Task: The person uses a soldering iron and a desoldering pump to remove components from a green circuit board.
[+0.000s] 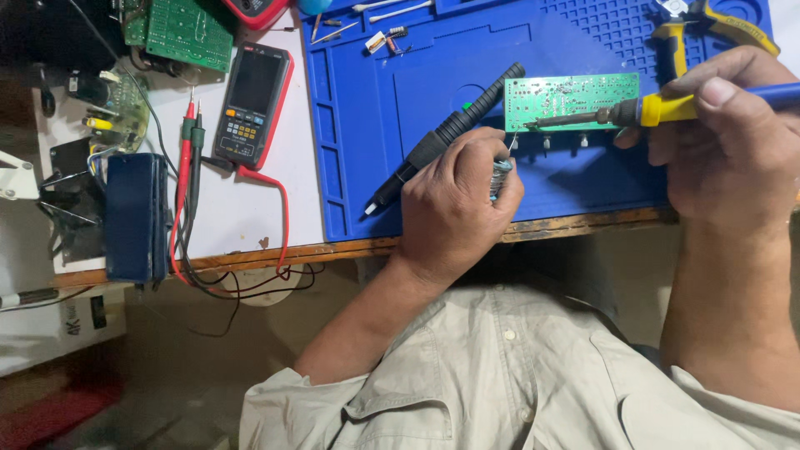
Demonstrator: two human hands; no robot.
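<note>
A green circuit board (575,98) lies solder side up on the blue work mat (392,92). My right hand (729,142) grips a soldering iron (658,108) with a yellow and blue handle, its tip resting on the board. My left hand (454,208) holds a small coil of solder wire (500,175), whose thin end reaches up to the board's lower left edge. A black pen-shaped tool (446,137) lies diagonally on the mat, passing under my left hand.
A multimeter (252,104) with red and black probes (187,158) lies left of the mat. Other circuit boards (179,32) sit at the top left, a dark blue box (133,215) near the table edge. Yellow-handled pliers (708,25) rest at the top right.
</note>
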